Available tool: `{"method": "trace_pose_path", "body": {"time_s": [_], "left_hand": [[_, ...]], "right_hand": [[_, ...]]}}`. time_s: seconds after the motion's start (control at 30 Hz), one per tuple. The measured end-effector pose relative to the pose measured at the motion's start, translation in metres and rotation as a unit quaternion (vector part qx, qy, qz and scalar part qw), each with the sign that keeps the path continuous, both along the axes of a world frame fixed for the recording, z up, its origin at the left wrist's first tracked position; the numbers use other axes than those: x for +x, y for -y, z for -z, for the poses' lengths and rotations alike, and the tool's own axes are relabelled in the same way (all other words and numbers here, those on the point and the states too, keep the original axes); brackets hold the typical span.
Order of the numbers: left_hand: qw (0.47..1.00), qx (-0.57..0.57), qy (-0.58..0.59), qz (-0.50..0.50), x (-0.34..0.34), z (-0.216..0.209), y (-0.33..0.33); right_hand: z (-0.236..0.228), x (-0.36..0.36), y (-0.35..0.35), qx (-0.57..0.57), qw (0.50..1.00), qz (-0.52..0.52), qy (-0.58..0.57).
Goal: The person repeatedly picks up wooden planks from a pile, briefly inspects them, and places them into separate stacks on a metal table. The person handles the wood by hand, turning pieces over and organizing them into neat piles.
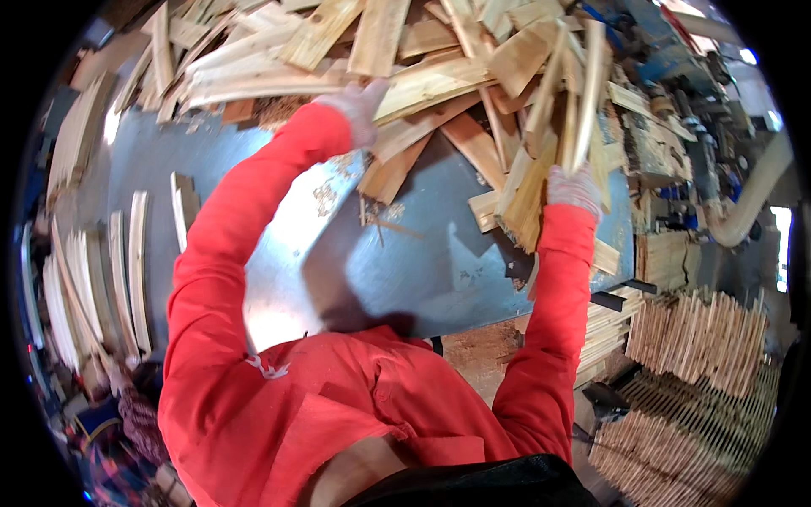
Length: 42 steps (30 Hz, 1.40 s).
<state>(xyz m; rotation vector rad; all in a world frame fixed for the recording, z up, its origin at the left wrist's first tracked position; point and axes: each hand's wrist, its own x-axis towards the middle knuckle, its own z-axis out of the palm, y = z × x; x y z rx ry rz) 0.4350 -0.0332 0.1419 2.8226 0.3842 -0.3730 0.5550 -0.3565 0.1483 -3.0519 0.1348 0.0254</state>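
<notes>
Sorting through scrap wood, a person in a red long-sleeved top and light work gloves leans over a blue-grey metal desk (405,270). A big loose heap of pale wooden offcuts (338,42) still covers the far part of the desk, beyond both sets of fingers, so most of the pile appears unsorted. The near part of the desk, below the fingers toward the body, is bare metal with scattered sawdust.

Left hand (361,106): reaching into the heap, glove resting on a long flat board (431,84); whether those fingers are clenched on it cannot be told, since the wood hides them.

Right hand (574,190): fingers clenched round a bundle of thin slats (562,110) held upright, fanning out above the glove, gathered but not yet set down.

Outward from the left fingers, at the desk's edge, narrow strips (127,270) stand in neat rows, seemingly work already sorted. Below and outward from the right fingers, stacked bundles of small sticks (701,338) sit off the desk, and a pale curved duct hose (760,194) runs beside them.
</notes>
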Motion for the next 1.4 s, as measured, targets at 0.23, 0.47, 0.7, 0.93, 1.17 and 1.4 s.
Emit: {"method": "trace_pose_path", "body": {"time_s": [0.23, 0.47, 0.7, 0.93, 1.17, 1.4], "left_hand": [[0.662, -0.725, -0.016, -0.187, -0.309, 0.067, -0.011], [0.986, -0.087, 0.122, -0.071, -0.413, -0.014, -0.02], [0.748, 0.003, 0.336, -0.572, -0.549, 0.03, -0.069], [0.805, -0.245, 0.293, -0.455, -0.498, 0.039, -0.015], [0.785, -0.088, 0.252, -0.559, -0.562, 0.088, -0.095], [0.807, -0.04, 0.008, -0.589, -0.679, 0.184, -0.136]], "right_hand": [[-0.009, -0.111, -0.035, 0.081, 0.945, -0.265, 0.175], [-0.009, -0.211, -0.183, -0.009, 0.592, -0.799, 0.101], [0.031, -0.287, -0.24, 0.091, 0.832, -0.465, -0.288], [0.103, -0.418, -0.358, 0.531, 0.633, -0.311, -0.469], [0.095, -0.477, -0.334, 0.51, 0.444, -0.392, -0.624], [0.073, -0.31, -0.215, 0.544, 0.714, -0.419, -0.135]]}}
